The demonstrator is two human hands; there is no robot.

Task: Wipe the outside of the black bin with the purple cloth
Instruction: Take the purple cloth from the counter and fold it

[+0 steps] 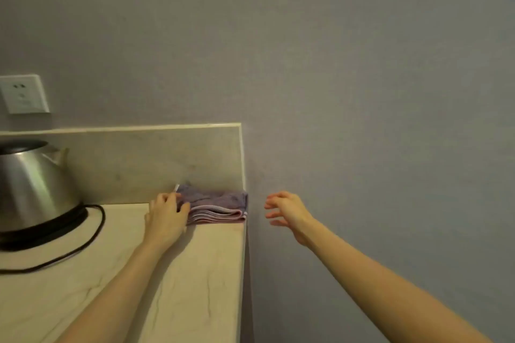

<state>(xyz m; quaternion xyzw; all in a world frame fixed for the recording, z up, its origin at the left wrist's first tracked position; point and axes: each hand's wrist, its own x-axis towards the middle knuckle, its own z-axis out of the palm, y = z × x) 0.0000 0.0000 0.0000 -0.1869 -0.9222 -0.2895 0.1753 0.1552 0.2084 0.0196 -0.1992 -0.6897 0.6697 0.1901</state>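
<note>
2 bare forearms, no sleeves, watch or rings; left hand [166, 217], right hand [287, 211].

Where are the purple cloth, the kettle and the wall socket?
purple cloth [220, 200]: head view, top fold.
kettle [33, 186]: head view, steel body.
wall socket [23, 94]: head view, plate's middle.

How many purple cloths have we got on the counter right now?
1. The folded purple cloth lies at the counter's back right corner against the backsplash, with the left hand touching its left end. No other cloth shows.
</note>
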